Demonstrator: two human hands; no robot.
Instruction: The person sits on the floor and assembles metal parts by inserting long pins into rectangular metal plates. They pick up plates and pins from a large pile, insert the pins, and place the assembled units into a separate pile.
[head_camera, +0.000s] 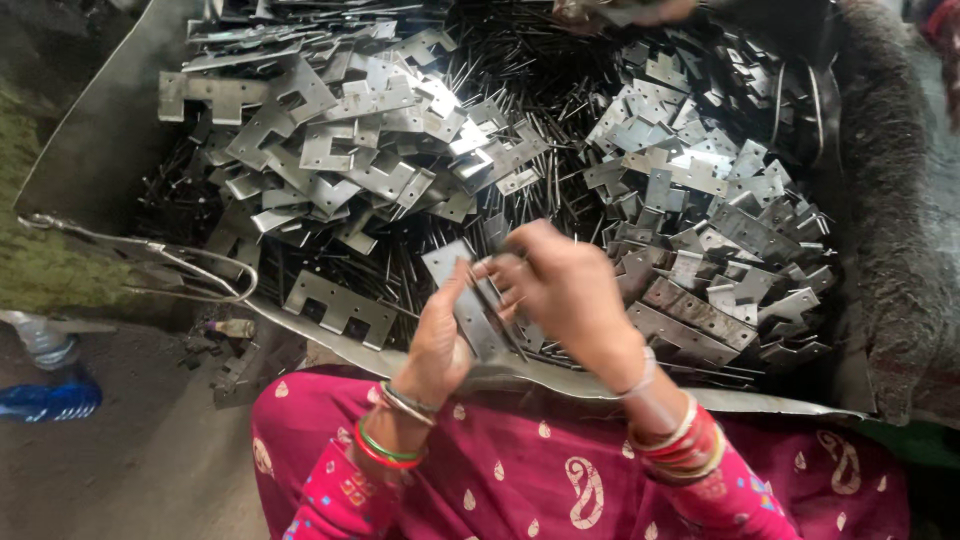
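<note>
The person sits at the near edge of a large, shallow sheet-metal tray (90, 150) filled with stamped parts. The left hand (437, 345) is closed around a flat, notched, silver-grey steel plate (462, 300), gripping it from below so that the plate stands tilted upward between both hands. The right hand (565, 290) is curled, with its fingertips (497, 268) pinched narrowly on a thin dark metal pin (492, 305) that lies against the face of the plate. Whether the pin has entered the plate cannot be determined from this view.

The held plate is located above the front rim of the tray, just over the person's lap, which is covered by magenta patterned fabric (560, 470). Both wrists carry coloured bangles (683, 440).

Inside the tray, two heaps are separated by a band of loose dark pins (545, 110). The left heap of larger notched steel plates (350, 130) occupies the far-left area. The right heap of smaller steel plates (710, 200) extends along the right side. One single notched plate (338, 305) lies flat near the front rim, just left of the left hand.

A bent wire handle (150, 255) projects from the tray's left edge. A clear plastic bottle (45, 345) lies on the ground, well apart to the left.
</note>
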